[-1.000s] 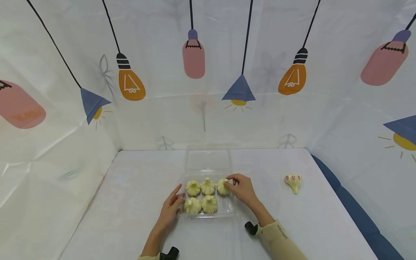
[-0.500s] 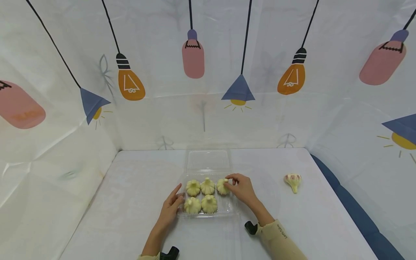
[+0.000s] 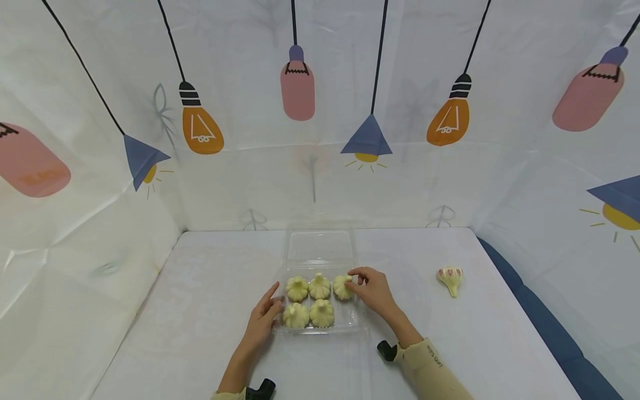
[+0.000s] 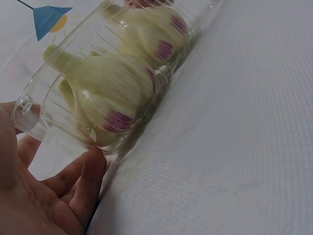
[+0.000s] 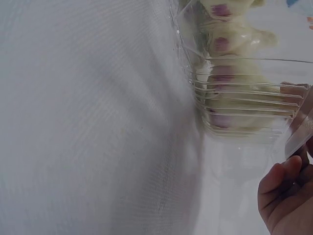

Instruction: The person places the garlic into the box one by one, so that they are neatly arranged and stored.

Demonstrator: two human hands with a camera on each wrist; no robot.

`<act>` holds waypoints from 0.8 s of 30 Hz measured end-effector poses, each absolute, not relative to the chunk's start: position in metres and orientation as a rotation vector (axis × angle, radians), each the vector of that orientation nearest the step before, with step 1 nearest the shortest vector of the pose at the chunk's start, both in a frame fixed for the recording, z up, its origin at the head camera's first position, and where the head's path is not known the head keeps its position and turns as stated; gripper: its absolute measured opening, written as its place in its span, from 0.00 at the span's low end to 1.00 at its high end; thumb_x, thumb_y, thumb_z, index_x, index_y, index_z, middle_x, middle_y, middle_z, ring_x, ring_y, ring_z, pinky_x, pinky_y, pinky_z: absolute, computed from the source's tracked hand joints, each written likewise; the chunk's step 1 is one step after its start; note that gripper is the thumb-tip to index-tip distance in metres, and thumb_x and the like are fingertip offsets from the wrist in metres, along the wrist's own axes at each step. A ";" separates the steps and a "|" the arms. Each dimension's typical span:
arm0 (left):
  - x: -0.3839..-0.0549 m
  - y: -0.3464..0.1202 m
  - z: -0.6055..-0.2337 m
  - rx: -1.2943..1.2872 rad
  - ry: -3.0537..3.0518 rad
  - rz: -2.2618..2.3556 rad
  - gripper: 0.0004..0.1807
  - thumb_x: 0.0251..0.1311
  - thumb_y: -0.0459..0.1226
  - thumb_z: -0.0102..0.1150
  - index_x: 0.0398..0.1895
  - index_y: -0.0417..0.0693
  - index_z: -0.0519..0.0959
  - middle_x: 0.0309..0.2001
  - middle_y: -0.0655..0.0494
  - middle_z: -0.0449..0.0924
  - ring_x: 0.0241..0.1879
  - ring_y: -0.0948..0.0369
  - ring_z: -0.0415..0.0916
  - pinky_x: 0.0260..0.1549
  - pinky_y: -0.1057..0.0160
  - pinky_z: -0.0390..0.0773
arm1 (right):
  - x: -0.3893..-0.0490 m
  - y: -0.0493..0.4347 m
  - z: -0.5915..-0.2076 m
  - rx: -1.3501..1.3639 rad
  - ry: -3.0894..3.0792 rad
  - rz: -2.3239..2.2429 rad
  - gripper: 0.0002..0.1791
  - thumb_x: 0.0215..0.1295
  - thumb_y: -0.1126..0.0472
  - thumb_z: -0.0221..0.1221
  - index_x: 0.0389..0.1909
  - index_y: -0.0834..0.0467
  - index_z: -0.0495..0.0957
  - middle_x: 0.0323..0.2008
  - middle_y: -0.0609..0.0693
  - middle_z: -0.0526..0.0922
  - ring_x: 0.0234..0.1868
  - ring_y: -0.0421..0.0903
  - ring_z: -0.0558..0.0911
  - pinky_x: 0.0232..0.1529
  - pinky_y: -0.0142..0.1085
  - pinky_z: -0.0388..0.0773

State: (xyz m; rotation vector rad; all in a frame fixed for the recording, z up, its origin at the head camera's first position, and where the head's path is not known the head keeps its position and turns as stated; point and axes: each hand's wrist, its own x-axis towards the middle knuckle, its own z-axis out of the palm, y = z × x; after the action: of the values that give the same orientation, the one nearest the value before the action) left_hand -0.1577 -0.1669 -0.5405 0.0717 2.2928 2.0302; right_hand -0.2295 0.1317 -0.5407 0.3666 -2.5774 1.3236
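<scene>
A clear plastic clamshell box [image 3: 347,319] lies with its lid folded back, its compartments holding several pale garlic bulbs [image 3: 320,286]. At the back right compartment, my right hand [image 3: 374,290] pinches a garlic bulb [image 3: 341,288] between thumb and fingers; the bulb sits down in the box. My left hand [image 3: 261,319] holds the box's left side, and in the left wrist view its curled fingertips [image 4: 93,166] touch the clear wall below the rim. Purple patches mark the bulbs' lower sides there. In the right wrist view, the ribbed wall and rim partly cover the right fingers.
Another garlic bulb [image 3: 451,280], streaked purple, lies on the white table [image 3: 490,333] to the right. The box's open lid [image 3: 320,247] reaches toward the back edge. A white printed sheet hangs behind, and a blue padded surface [image 3: 550,322] runs along the right.
</scene>
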 end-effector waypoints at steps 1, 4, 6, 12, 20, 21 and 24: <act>-0.158 -0.167 -0.541 0.071 2.293 2.031 0.28 0.73 0.32 0.47 0.74 0.39 0.57 0.55 0.29 0.71 0.48 0.44 0.70 0.37 0.57 0.73 | -0.230 0.132 -0.541 0.360 -2.583 1.326 0.11 0.52 0.63 0.73 0.37 0.56 0.86 0.20 0.42 0.71 0.21 0.40 0.67 0.22 0.32 0.64; -0.158 -0.167 -0.540 0.074 2.296 2.030 0.28 0.73 0.32 0.47 0.74 0.39 0.57 0.55 0.29 0.72 0.49 0.44 0.70 0.37 0.57 0.74 | -0.230 0.132 -0.540 0.344 -2.599 1.333 0.11 0.52 0.63 0.73 0.37 0.55 0.86 0.21 0.42 0.72 0.22 0.41 0.67 0.23 0.32 0.64; -0.158 -0.167 -0.540 0.079 2.299 2.026 0.28 0.73 0.32 0.46 0.74 0.39 0.57 0.55 0.29 0.72 0.49 0.43 0.71 0.38 0.56 0.74 | -0.230 0.132 -0.540 0.340 -2.602 1.338 0.11 0.51 0.63 0.73 0.37 0.55 0.86 0.21 0.42 0.72 0.22 0.41 0.67 0.23 0.33 0.64; -0.159 -0.167 -0.541 0.087 2.307 2.025 0.28 0.73 0.32 0.47 0.74 0.38 0.57 0.56 0.28 0.71 0.50 0.43 0.71 0.38 0.56 0.74 | -0.232 0.132 -0.538 0.371 -2.570 1.328 0.10 0.52 0.64 0.73 0.36 0.56 0.86 0.20 0.42 0.72 0.21 0.40 0.67 0.22 0.32 0.65; -0.157 -0.168 -0.540 0.085 2.299 2.021 0.28 0.73 0.33 0.47 0.74 0.38 0.57 0.56 0.28 0.71 0.51 0.39 0.70 0.39 0.53 0.74 | -0.236 0.133 -0.535 0.350 -2.607 1.334 0.07 0.56 0.61 0.71 0.35 0.56 0.85 0.17 0.42 0.68 0.19 0.38 0.65 0.21 0.32 0.64; -0.157 -0.167 -0.540 0.086 2.300 2.021 0.28 0.73 0.33 0.47 0.74 0.38 0.57 0.56 0.28 0.71 0.51 0.38 0.70 0.40 0.52 0.74 | -0.236 0.133 -0.535 0.350 -2.616 1.327 0.07 0.56 0.61 0.70 0.35 0.56 0.85 0.17 0.42 0.69 0.19 0.38 0.65 0.21 0.32 0.64; -0.156 -0.167 -0.538 0.091 2.304 2.028 0.28 0.73 0.33 0.47 0.74 0.38 0.57 0.56 0.28 0.71 0.51 0.38 0.70 0.40 0.52 0.74 | -0.238 0.133 -0.535 0.358 -2.617 1.318 0.07 0.57 0.60 0.70 0.36 0.56 0.86 0.18 0.42 0.69 0.19 0.39 0.65 0.21 0.32 0.63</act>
State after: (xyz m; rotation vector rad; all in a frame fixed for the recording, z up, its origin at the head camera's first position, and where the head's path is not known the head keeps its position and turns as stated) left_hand -0.1560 -0.1672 -0.5379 0.0911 2.3036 2.0277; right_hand -0.2381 0.1332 -0.5346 0.3575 -2.6168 1.3182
